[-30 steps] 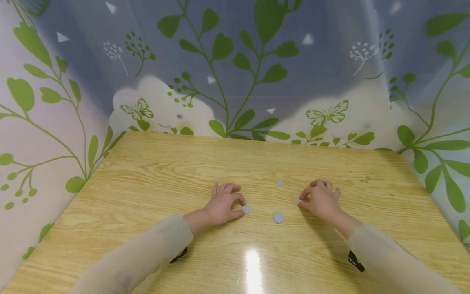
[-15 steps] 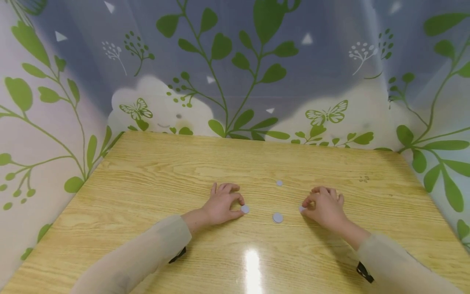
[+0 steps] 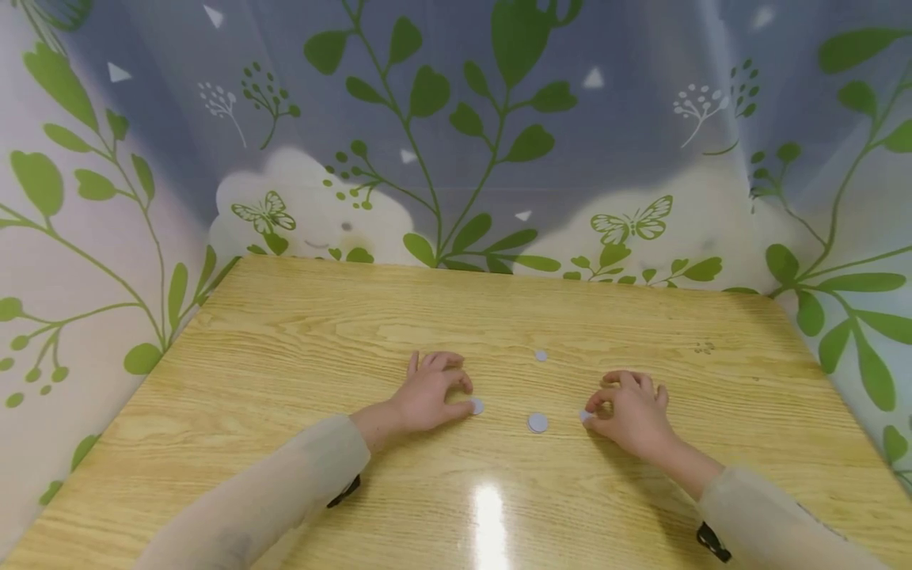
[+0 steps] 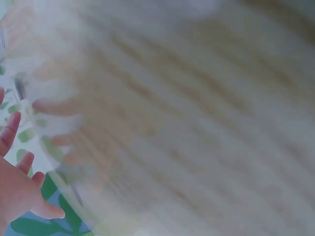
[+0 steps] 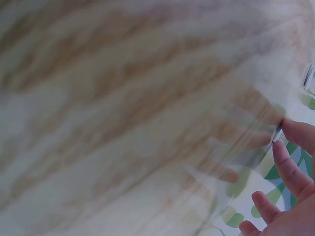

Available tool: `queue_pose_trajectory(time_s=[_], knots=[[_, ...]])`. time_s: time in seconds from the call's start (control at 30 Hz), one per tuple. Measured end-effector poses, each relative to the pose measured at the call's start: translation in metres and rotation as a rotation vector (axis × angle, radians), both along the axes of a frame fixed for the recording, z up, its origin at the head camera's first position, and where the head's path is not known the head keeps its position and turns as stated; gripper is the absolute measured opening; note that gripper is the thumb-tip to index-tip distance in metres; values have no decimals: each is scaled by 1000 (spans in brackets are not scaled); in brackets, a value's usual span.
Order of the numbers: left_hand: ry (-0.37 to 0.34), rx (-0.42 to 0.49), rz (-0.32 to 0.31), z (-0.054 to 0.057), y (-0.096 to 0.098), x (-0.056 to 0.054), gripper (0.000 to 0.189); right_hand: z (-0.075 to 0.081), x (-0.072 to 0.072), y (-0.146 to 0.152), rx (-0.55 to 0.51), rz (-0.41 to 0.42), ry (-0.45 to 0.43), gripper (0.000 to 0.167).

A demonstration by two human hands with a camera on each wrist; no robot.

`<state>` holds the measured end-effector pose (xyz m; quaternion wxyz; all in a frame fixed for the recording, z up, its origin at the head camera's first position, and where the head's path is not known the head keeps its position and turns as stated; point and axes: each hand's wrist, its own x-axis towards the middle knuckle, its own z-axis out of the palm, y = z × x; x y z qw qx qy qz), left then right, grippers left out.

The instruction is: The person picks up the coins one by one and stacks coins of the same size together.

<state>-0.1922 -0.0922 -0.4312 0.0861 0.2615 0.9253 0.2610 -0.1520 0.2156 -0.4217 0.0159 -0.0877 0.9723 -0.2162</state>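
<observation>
My left hand (image 3: 430, 396) rests near the table's middle, fingers spread in a loose curve. A small pale grey disc (image 3: 477, 406) lies right at its thumb tip, the index fingertip lifted off it. My right hand (image 3: 632, 413) pinches another pale disc (image 3: 586, 416) by its edges between thumb and index finger, low at the tabletop. The right wrist view shows that thin disc (image 5: 278, 132) edge-on between the two fingertips. Between the hands lies a larger round disc (image 3: 537, 423) with a doubled rim. Farther back sits a smaller disc (image 3: 541, 356).
Light wood-grain table (image 3: 321, 317) spreads beneath both arms, with glare (image 3: 489, 522) near the front. Patterned fabric (image 3: 456, 158) with green leaves encloses the back and sides. Dark straps (image 3: 712, 541) show under the sleeve cuffs. Much of both wrist views is blurred tabletop.
My right hand has moved toward me and slightly right, bringing its disc nearer. My left index finger has come away from its disc, which stays in place.
</observation>
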Motion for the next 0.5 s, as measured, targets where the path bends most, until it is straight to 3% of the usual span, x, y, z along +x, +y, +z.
queue_pose_trajectory(time_s=[0.27, 0.5], knots=[[39, 10, -2, 4, 3, -5, 24, 0, 2, 0, 2, 5, 8, 9], [47, 2, 11, 14, 12, -17, 24, -2, 1, 4, -10, 14, 11, 12]])
